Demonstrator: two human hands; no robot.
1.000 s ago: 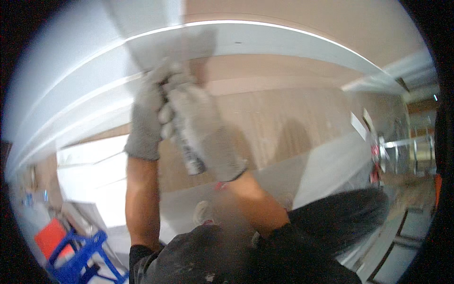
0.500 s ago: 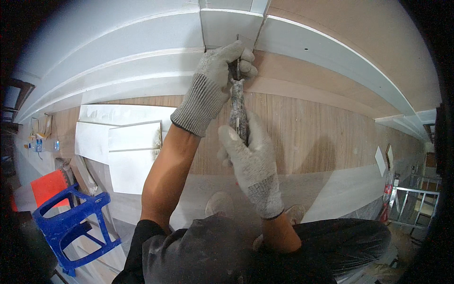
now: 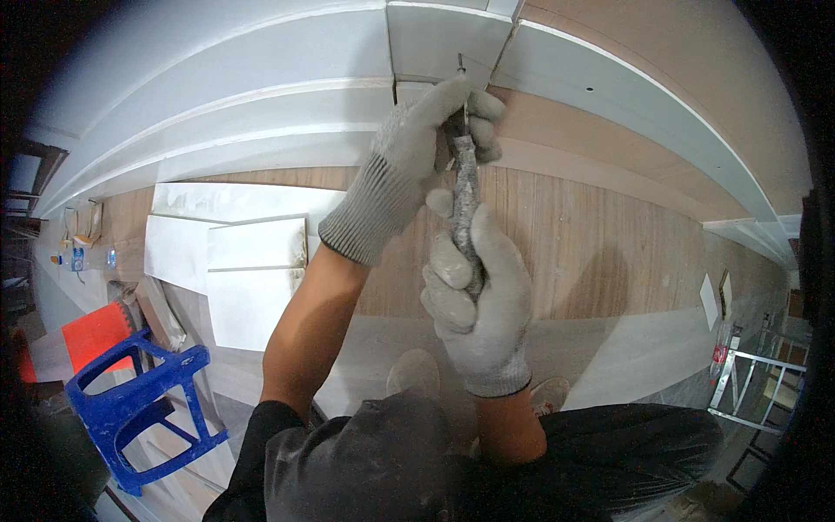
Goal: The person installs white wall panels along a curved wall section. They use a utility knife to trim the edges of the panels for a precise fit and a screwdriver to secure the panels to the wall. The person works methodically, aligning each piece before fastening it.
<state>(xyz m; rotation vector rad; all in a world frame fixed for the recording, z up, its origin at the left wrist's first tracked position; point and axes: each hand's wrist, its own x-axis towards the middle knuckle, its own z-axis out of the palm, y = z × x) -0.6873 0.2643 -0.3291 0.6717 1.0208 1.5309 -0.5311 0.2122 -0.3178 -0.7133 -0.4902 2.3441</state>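
Both of my hands wear grey knit work gloves. My right hand [image 3: 478, 300] is wrapped around the grimy grey handle of a slim hand tool [image 3: 466, 178]. At the far end of that tool is a narrow metal shaft or blade, seen too thin to name its kind. My left hand [image 3: 452, 113] is closed around the metal part, fingers curled on its right side. The tip sticks out beyond my left glove, in front of a white panel [image 3: 444, 39] bordered by dark seams. Whether the tip touches the panel, I cannot tell.
White boards [image 3: 257, 283] lie on the wood-look floor [image 3: 557, 235] to the left. A blue plastic stool [image 3: 143, 409] is tipped near a red-orange sheet [image 3: 96, 335]. At the right stands a metal ladder-like frame [image 3: 761, 383]. White stepped trim [image 3: 252, 100] runs along the wall.
The view has shifted slightly. My right hand has gone from a looser hold with the thumb along the handle to fingers curled round it. My left hand stays on the tool's metal part.
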